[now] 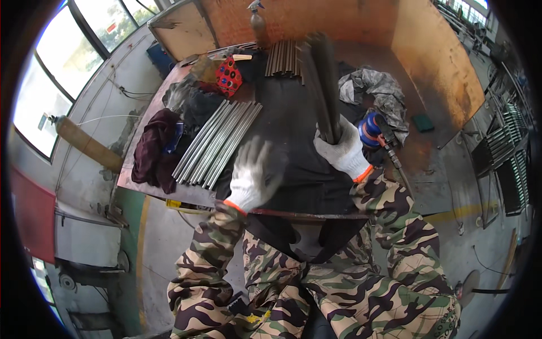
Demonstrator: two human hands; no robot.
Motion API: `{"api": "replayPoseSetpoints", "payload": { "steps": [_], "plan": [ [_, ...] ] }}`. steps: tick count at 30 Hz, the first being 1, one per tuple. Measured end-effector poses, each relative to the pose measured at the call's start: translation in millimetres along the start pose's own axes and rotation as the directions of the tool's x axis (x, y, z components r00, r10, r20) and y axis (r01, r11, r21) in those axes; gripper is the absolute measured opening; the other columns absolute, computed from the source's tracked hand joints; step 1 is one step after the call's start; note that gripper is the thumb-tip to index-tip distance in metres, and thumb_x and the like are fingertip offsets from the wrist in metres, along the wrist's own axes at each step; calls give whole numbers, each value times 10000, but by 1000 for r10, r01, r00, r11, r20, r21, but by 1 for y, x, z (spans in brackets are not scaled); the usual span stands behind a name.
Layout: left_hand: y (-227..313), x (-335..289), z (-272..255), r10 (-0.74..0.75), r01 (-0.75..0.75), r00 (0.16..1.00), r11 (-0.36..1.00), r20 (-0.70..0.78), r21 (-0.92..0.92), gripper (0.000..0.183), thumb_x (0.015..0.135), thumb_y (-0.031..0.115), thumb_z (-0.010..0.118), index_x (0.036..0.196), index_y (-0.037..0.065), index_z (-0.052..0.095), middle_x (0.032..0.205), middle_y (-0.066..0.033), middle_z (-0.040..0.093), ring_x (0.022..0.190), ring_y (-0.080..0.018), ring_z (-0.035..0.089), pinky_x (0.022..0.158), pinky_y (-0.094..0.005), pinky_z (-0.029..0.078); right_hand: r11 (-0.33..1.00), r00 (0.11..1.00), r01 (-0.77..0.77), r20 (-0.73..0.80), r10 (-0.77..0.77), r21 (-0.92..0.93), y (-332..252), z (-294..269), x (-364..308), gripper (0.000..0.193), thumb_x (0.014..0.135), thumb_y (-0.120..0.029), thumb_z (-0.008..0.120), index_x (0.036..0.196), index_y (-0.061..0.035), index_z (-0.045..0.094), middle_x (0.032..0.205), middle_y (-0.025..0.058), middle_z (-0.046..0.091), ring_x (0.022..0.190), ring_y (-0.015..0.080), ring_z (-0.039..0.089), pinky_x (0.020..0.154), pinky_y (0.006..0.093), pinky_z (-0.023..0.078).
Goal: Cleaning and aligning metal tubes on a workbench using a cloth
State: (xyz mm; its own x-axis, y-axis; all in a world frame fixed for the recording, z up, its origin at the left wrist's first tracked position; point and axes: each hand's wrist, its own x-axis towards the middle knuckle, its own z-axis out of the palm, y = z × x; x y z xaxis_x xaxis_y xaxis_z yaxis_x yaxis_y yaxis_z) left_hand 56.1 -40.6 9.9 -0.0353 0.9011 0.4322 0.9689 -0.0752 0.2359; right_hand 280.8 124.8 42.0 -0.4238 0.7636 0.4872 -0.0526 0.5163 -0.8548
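Right hand: the person's right hand (341, 150), in a pale glove with an orange cuff, is closed around the lower part of a bundle of dark rods (320, 85).
Dark rods: held up over the desk, slightly tilted, their upper ends blurred.
Left hand: the left hand (253, 175), gloved alike, is open with fingers spread and blurred; it holds nothing visible, and whether it touches anything cannot be told.
Silver rods: a row of bright rods (217, 144) lies slantwise just beside the left hand.
Black cloth: the black cloth (285, 121) is spread beneath both hands on the desk (199, 196).
Sander: a blue power tool (370, 129) rests just beyond the right hand, near a crumpled grey cloth (375, 90).
Left side: a maroon cloth (155, 150) and a red piece with coloured circles (228, 76).
Back: brown rods (282, 58) lie near a spray bottle (258, 25).
Lettering: dark characters mark the camouflage clothing (389, 282) at lower right; a red window sticker (111, 27) is too small to read.
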Motion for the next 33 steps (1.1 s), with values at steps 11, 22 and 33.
{"api": "replayPoseSetpoints", "payload": {
  "steps": [11, 22, 33],
  "plan": [
    [11, -60, -7, -40, 55, 980, 996, 193, -71, 987, 864, 357, 830, 1660, -27, 391, 1661, -325, 445, 1579, -543, 354, 1328, -643, 237, 910, 940, -226, -170, 298, 347, 10, -3, -30, 223, 875, 60, 731, 1081, 4, 669, 942, 37, 713, 850, 103, 686, 746, 269, 571],
    [24, -2, -16, -369, 433, 859, 893, 354, -120, 445, 821, 301, 841, 1201, 85, 756, 1011, -184, 804, 969, -392, 790, 868, -485, 632, 233, 791, -347, 150, 594, 908, -30, 98, -57, 326, 850, 159, 591, 1113, -27, 641, 1036, 161, 696, 1063, 353, 711, 1051, 515, 585],
    [-72, 57, -6, -201, 131, 755, 979, 625, 156, 314, 820, 238, 788, 1080, 73, 732, 957, -200, 778, 960, -423, 767, 835, -523, 604, -331, 346, -673, 678, 649, 661, 52, 115, -59, 355, 1091, -176, 596, 1392, 12, 600, 1314, 221, 687, 1179, 414, 693, 1034, 570, 589]
  ]
}}
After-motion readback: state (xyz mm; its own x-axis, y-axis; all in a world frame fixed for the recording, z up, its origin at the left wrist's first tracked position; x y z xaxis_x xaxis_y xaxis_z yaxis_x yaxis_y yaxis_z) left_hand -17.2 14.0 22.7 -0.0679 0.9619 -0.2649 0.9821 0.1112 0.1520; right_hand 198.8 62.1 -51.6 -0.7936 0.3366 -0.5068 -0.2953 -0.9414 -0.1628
